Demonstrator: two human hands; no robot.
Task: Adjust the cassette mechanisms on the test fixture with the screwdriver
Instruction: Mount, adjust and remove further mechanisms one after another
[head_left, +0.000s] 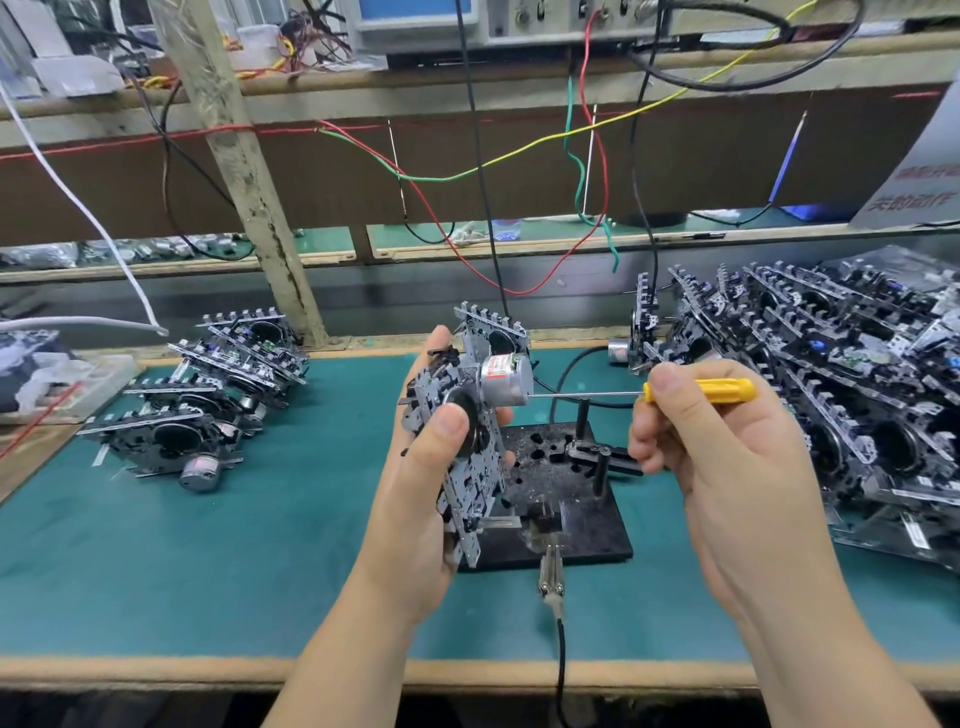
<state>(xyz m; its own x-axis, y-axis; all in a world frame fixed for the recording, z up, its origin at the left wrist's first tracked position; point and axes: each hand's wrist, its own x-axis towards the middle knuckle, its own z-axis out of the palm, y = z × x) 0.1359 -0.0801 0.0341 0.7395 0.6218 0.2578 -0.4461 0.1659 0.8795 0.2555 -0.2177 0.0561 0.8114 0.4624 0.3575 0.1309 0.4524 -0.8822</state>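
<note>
Pinching yellow screwdriver (698, 391) handle: right hand (727, 467), fingers curled on it, shaft level, tip at end of motor (506, 379). Left hand (415, 499) clamped round mechanism (467, 447), held on edge above black fixture (561, 499), thumb on flywheel. Fixture on green tabletop (208, 561), holds no unit. More mechanisms stacked left (208, 405), big pile right (831, 395). Step, by my read: trimming motor adjuster in hand. Next: seat tip in hole, small turns, keep shaft square; slip could scar motor end. Tip engagement not discernible.
</note>
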